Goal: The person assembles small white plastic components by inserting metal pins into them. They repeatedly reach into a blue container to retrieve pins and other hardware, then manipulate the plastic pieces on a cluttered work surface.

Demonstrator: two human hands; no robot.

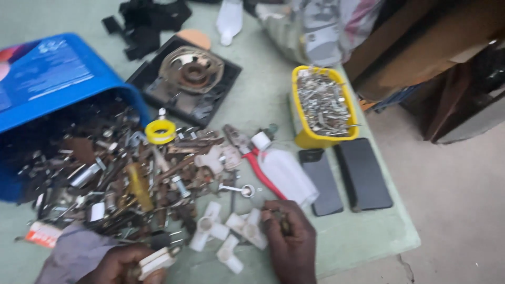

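Left hand point(123, 263), near left edge, gripping a pale blocky fitting point(158, 259); right hand point(289, 239), near centre, fingers curled around a small dark metal piece point(284, 226), touching white plastic pipe elbows point(236, 231). Beyond: rusty heap of screws and scrap metal point(121, 173) spilling from tipped blue plastic bin point(52, 79), red-handled pliers point(252, 160), yellow tub of screws point(323, 108) far right, two dark phones point(347, 179). Seemingly mid-sort; next move likely needs careful pinching.

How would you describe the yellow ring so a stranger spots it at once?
Start at the tipped blue plastic bin spilling a heap of rusty metal scrap. At the heap's top edge, just below the black square tray, lies a small yellow ring-shaped tape roll. It is the only bright round hoop there.
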